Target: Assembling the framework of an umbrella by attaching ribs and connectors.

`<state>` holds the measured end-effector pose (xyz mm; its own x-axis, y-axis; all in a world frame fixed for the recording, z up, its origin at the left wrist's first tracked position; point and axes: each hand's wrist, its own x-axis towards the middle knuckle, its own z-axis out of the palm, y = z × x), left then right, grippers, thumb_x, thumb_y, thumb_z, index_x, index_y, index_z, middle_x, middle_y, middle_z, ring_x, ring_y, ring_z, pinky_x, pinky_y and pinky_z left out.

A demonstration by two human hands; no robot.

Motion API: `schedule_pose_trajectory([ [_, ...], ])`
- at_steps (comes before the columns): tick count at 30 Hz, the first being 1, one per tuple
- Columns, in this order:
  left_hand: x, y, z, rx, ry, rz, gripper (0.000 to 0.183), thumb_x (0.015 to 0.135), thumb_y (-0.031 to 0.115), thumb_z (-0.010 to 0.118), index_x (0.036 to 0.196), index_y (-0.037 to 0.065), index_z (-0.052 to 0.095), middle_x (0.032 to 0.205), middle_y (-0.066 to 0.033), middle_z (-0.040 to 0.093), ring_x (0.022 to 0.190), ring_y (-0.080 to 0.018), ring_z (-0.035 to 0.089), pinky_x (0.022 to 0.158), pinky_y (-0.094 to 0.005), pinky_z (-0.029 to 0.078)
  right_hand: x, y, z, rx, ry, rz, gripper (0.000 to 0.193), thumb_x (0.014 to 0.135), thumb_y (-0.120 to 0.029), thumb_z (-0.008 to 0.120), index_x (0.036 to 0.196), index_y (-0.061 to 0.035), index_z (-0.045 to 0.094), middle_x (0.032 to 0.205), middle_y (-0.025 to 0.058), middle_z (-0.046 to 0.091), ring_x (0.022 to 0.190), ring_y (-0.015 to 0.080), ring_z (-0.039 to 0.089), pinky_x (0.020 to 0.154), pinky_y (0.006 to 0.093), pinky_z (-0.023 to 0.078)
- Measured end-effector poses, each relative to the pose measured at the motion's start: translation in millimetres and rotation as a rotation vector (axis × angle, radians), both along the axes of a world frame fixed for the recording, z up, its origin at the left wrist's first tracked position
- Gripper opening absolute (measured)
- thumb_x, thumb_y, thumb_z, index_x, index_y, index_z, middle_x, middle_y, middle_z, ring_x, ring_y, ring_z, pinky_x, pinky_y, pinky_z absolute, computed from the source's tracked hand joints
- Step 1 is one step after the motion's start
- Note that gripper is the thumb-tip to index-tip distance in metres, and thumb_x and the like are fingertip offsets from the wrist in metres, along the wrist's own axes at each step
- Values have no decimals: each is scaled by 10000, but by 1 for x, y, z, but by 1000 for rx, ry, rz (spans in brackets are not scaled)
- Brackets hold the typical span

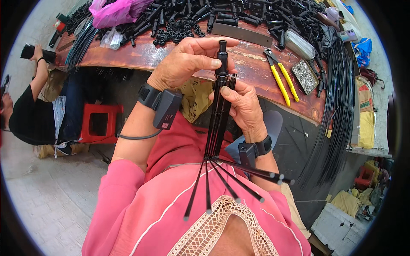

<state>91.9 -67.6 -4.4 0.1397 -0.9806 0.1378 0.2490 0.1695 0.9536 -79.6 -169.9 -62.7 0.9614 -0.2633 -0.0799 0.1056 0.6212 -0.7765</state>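
Note:
Upright in front of my chest is a black plastic umbrella runner [222, 57], a stepped tube with a narrower top. My left hand [185, 57] is closed around it from the left, thumb pressed on its side and fingers behind. Slim black umbrella ribs [215, 132] run down below the runner, and several thin rods fan out toward me from their lower joints. My right hand [243, 104] grips these ribs just under the runner, thumb in front. Its other fingers are partly hidden behind the bundle.
Loose black runners [188, 15] and small star-shaped rings [177, 33] cover the table's [141, 59] far side. Yellow-handled cutters [282, 79], a tin of small metal pieces [305, 77] and a metal bar [241, 35] lie right. Long ribs [339, 98] hang beyond. A co-worker's hand [37, 52] is left.

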Motion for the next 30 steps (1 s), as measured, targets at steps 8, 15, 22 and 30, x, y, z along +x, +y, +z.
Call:
schedule_pose_trajectory([
  [8, -1, 2, 5, 98, -11, 23, 690, 835, 92, 651, 1457, 11, 361, 1066, -118, 647, 1018, -186, 628, 936, -307, 487, 3, -1, -9, -10, 10, -29, 231, 878, -154, 698, 1065, -24, 662, 854, 92, 722, 560, 18, 578, 401, 134, 331],
  [15, -10, 7, 6, -2, -51, 17, 827, 743, -24, 663, 1491, 62, 320, 1143, -122, 598, 1078, -227, 610, 964, -328, 481, 2, -1, -10, -16, 10, -40, 232, 887, -148, 686, 1081, -25, 656, 843, 91, 715, 548, 16, 568, 392, 135, 311],
  [22, -10, 6, 8, 39, -109, 20, 816, 721, -49, 636, 1477, 45, 344, 1150, -118, 598, 1092, -223, 608, 966, -317, 482, 0, -3, -11, -31, -1, -44, 238, 900, -130, 671, 1103, -9, 639, 847, 107, 709, 544, 29, 579, 391, 131, 325],
  [30, -10, 7, 13, 43, -168, 28, 793, 711, -67, 628, 1457, 35, 379, 1105, -114, 623, 1068, -232, 626, 941, -316, 495, -1, 0, -7, -28, 6, -52, 218, 879, -140, 693, 1054, -13, 663, 828, 84, 716, 542, 16, 564, 389, 135, 313],
])
